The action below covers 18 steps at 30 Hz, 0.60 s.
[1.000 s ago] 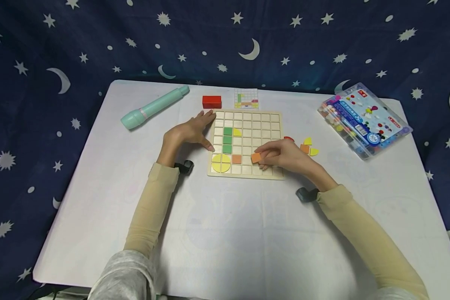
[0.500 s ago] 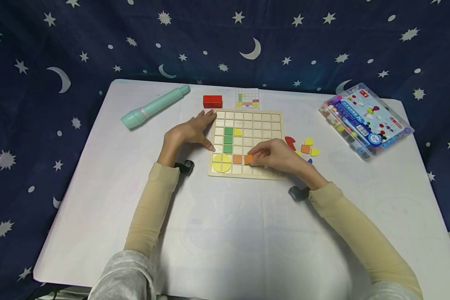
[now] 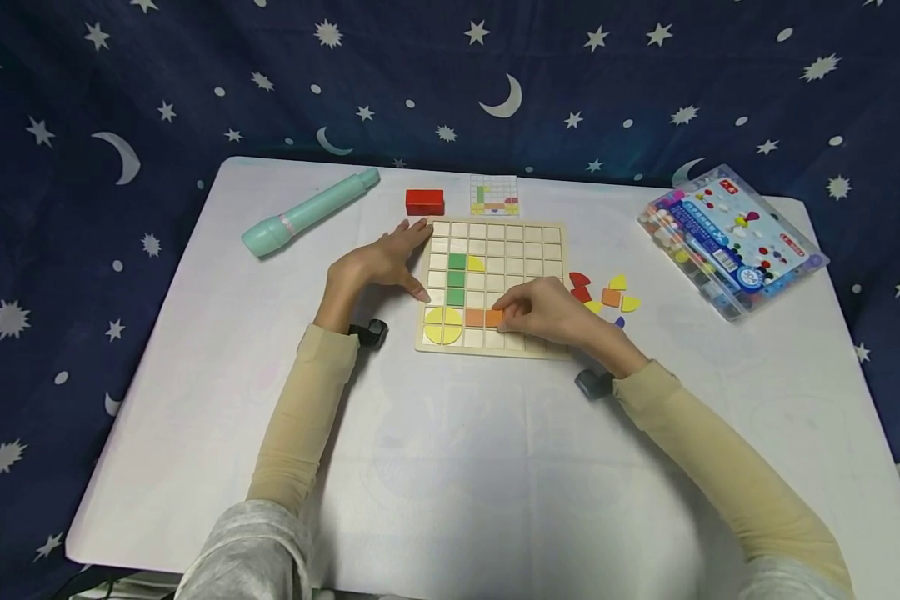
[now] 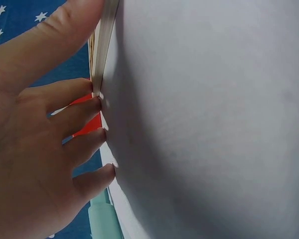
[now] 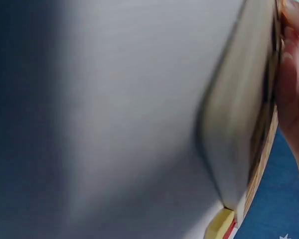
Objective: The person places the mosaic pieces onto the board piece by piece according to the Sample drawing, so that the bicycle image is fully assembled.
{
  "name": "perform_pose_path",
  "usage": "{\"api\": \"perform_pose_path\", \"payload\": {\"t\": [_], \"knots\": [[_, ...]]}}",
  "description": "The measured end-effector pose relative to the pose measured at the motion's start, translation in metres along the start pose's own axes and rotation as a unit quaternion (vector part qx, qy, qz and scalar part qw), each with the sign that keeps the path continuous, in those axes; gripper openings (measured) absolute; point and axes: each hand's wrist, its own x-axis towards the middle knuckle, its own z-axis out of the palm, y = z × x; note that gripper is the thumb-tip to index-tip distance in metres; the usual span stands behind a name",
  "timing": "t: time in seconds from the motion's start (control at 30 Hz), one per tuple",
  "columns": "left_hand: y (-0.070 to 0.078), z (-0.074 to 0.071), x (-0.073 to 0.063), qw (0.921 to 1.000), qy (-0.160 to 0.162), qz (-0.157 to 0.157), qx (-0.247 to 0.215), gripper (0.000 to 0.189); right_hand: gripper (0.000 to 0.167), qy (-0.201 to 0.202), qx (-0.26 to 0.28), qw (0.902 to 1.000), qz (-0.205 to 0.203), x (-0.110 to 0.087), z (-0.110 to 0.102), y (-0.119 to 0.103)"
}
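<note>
In the head view, a square wooden grid board (image 3: 532,235) lies on the white table. My right hand (image 3: 546,310) pinches an orange square tile (image 3: 492,318) at its right side, in the cell right of another orange tile (image 3: 474,318). My left hand (image 3: 378,262) rests at the board's left edge, fingers and thumb spread. On the board, several green tiles (image 3: 456,279) form a column with a yellow quarter piece (image 3: 476,264) beside it. Yellow quarters (image 3: 442,326) make a circle at the lower left. In the left wrist view, fingertips (image 4: 97,104) rest along the board's edge.
Right of the board lie red pieces (image 3: 580,287), yellow quarters (image 3: 617,283), an orange tile (image 3: 611,297) and a blue piece (image 3: 619,322). Behind it are a red block (image 3: 424,202) and a pattern card (image 3: 493,196). A mint tube (image 3: 311,214) and a bead box (image 3: 731,242) stand farther out.
My right hand has moved left over the board with the orange tile, which now lies level beside the other orange one. The left hand has stayed in place.
</note>
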Motion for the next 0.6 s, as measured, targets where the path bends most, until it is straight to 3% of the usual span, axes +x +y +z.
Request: {"api": "perform_pose_path", "payload": {"t": [0.3,0.6], "knots": [[-0.001,0.001,0.001,1.0000,0.003,0.005,0.003,0.121,0.030,-0.001,-0.020,0.9993,-0.031,-0.002,0.002,0.003],[0.001,0.000,0.001,1.0000,0.003,0.005,0.002,0.122,0.026,0.013,-0.019,0.9991,-0.035,-0.015,-0.014,0.015]]}}
